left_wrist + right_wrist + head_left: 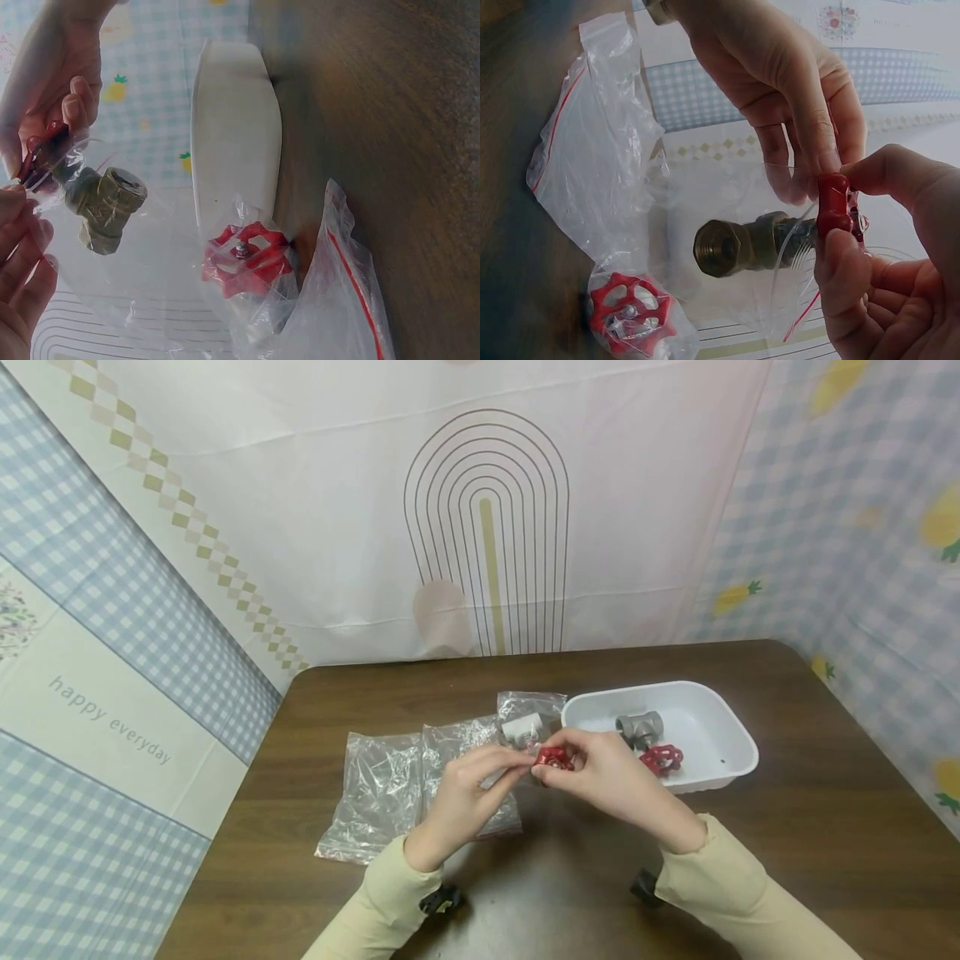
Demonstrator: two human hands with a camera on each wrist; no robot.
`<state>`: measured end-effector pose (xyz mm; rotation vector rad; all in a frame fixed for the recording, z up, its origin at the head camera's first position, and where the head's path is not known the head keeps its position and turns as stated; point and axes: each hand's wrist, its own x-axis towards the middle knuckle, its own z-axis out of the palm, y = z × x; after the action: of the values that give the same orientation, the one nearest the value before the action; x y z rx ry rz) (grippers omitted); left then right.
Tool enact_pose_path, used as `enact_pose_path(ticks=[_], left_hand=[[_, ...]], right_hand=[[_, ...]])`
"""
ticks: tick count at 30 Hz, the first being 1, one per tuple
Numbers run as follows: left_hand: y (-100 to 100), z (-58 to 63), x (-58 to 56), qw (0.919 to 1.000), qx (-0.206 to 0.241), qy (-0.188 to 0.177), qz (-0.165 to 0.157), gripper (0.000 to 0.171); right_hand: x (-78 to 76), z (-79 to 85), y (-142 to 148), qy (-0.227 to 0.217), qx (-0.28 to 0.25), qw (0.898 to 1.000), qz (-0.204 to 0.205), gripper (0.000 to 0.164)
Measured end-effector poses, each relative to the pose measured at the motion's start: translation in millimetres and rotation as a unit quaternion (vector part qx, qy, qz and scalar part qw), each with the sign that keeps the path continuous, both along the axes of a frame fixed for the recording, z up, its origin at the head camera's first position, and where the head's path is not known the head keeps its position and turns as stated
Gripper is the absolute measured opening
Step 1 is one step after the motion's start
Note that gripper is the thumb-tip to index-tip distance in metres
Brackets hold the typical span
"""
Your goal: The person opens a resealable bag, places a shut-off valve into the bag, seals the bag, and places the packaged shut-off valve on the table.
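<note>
A dark wooden table point(787, 827) sits in a corner hung with patterned cloths, blue check on either side and a pale sheet with an arch drawing behind. Over the table, just in front of the white tray point(731, 739), both hands meet around one brass valve point(742, 241) with a red handwheel point(834, 204), and it is held up off the wood, half inside a clear bag point(795, 285). The left hand point(461, 797) pinches at the bag and the wheel with its fingertips, thumb and forefinger closed on the plastic there. The right hand point(611, 777) grips the red handwheel between thumb and curled fingers, clear in the right wrist view. Inside the tray lies a grey valve point(641, 728) with its own red wheel point(662, 758), close to the tray's near wall. Just left of the tray another bagged valve point(247, 262) rests on the table, red wheel showing through the wrap. Further left of the tray, empty clear bags point(382, 793) lie flat on the wood, one with a red zip strip point(356, 289).
</note>
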<state>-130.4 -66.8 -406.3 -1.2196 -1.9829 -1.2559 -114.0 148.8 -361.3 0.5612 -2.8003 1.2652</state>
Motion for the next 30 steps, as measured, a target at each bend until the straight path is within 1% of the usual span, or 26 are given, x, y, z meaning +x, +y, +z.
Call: enact_pose_path(ticks=[4,9,13,17,23,30], left_hand=[[0.3,0.1,0.0,0.9999,0.009,0.001,-0.007,0.025],[-0.1,0.4,0.2,0.9997,0.018,0.000,-0.014,0.025],[-0.7,0.6,0.6,0.9997,0.019,0.001,-0.018,0.024],[-1.2,0.1,0.8,0.9996,0.020,0.000,-0.020,0.021],[-1.1,-0.6,1.4,0.9994,0.029,-0.006,-0.019,0.025],[-0.7,-1.9,4.0,0.9991,0.035,-0.024,-0.004,0.020]], right_hand=[[-0.9,-0.8,2.1,-0.021,-0.013,1.000,-0.006,0.023],[-1.0,1.1,5.5,-0.065,-0.041,0.997,-0.017,0.027],[-0.8,4.5,8.2,-0.116,-0.075,0.990,-0.017,0.036],[-2.6,4.0,10.9,-0.154,-0.107,0.982,-0.013,0.039],[-4.6,0.6,15.7,-0.165,-0.142,0.976,0.022,0.032],[-3.2,1.8,17.6,-0.165,-0.128,0.975,0.071,0.027]])
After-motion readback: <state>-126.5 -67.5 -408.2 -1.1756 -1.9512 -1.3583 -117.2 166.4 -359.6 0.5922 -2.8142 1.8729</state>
